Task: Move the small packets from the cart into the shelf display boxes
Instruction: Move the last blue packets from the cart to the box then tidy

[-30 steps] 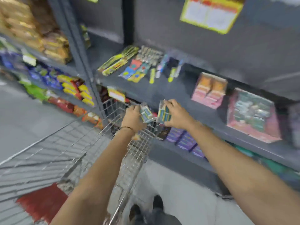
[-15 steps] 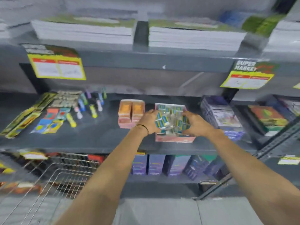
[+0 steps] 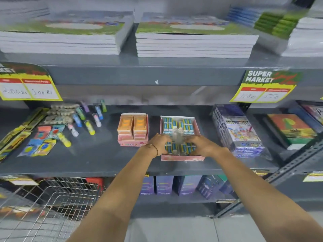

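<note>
Small blue-and-white packets [image 3: 170, 148] wrapped in clear plastic sit in the near end of a pink cardboard display box [image 3: 182, 158] on the grey metal shelf [image 3: 97, 159], and both hands are on them. Going from the left, a silver wire cart [image 3: 52, 205] stands low beside the shelving, and above it on the shelf lie flat yellow and blue carded items [image 3: 39, 145] and loose coloured tubes [image 3: 90, 127]. Next comes a smaller pink box of orange eraser packs [image 3: 133, 130], just beside the left hand [image 3: 158, 143], whose wrist bears a thin bracelet. That hand's fingers curl over the left bunch of packets, gripping it inside the box. More of the same packets [image 3: 178, 125] fill the far end of the box. The right hand [image 3: 201, 144] closes its fingers over the right bunch [image 3: 187, 148], at the box's near right corner. Further right stands a stack of purple boxed colour sets [image 3: 239, 131], and a yellow price tag [image 3: 265, 87] hangs from the shelf above.
</note>
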Available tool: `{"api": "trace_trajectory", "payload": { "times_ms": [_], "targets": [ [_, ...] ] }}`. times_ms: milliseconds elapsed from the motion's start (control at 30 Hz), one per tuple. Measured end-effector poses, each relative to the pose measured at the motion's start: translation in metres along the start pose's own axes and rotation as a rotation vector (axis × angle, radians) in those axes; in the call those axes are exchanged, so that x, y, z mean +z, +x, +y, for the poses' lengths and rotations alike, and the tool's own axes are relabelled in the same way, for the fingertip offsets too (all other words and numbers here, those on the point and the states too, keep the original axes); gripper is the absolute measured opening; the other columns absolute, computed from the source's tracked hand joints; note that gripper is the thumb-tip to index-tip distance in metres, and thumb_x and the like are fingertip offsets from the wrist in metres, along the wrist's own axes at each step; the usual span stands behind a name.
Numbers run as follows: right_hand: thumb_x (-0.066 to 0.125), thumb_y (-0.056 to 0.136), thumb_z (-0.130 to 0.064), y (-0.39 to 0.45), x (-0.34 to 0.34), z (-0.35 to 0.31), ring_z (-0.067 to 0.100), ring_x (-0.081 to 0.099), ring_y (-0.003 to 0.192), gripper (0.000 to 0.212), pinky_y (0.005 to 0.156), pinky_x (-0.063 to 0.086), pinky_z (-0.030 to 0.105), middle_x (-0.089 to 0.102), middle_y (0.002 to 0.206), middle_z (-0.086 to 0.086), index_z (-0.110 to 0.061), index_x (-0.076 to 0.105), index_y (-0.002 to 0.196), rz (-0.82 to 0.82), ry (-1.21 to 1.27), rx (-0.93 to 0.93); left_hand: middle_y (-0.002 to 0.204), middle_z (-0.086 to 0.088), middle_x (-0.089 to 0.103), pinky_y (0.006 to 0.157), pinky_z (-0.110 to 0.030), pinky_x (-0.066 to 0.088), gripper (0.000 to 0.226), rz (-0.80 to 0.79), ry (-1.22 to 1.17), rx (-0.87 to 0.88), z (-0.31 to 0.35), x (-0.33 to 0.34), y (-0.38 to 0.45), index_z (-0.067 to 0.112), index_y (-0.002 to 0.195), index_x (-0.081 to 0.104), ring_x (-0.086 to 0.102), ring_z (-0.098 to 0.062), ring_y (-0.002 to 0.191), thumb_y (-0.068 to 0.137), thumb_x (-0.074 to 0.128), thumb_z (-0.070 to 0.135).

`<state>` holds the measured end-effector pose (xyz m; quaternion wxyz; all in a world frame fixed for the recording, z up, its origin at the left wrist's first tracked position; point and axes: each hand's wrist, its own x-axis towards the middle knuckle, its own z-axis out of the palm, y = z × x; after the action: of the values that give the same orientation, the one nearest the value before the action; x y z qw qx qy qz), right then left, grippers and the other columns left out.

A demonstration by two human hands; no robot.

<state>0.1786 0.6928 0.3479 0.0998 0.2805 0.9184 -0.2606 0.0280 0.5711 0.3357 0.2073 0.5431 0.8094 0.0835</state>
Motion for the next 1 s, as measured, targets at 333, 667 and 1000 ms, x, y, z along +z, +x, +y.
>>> {"api": "trace_trajectory", "payload": {
  "times_ms": [333,667,1000],
  "targets": [
    [0.063,0.084,-0.004,-0.003,0.011,-0.009,0.034,0.054,0.118,0.046,0.099,0.044,0.034,0.050,0.136,0.015,-0.010,0.054,0.128,0.095,-0.089,0.111,0.141,-0.011,0.049,0.115,-0.047,0.024,0.050,0.031,0.018,0.019,0.006,0.009,-0.006,0.016,0.135,0.046,0.037,-0.037,0.131,0.088,0.057,0.002],
    [0.055,0.085,0.005,-0.003,0.018,-0.015,0.032,0.049,0.122,0.045,0.103,0.041,0.033,0.044,0.139,0.015,-0.008,0.053,0.129,0.112,0.003,0.125,0.137,-0.015,0.049,0.115,-0.047,0.028,0.052,0.045,-0.001,-0.009,0.007,0.013,-0.005,0.022,0.136,0.044,0.040,-0.039,0.129,0.089,0.056,0.002],
    [0.049,0.087,0.002,0.000,0.013,-0.033,0.029,0.061,0.104,0.031,0.081,0.049,0.030,0.058,0.122,0.014,-0.002,0.057,0.116,0.054,-0.136,0.230,0.134,-0.015,0.051,0.105,-0.042,0.042,0.051,0.172,-0.082,-0.010,0.010,0.019,-0.007,0.021,0.131,0.049,0.053,-0.035,0.118,0.086,0.055,-0.003]
  ]
}}
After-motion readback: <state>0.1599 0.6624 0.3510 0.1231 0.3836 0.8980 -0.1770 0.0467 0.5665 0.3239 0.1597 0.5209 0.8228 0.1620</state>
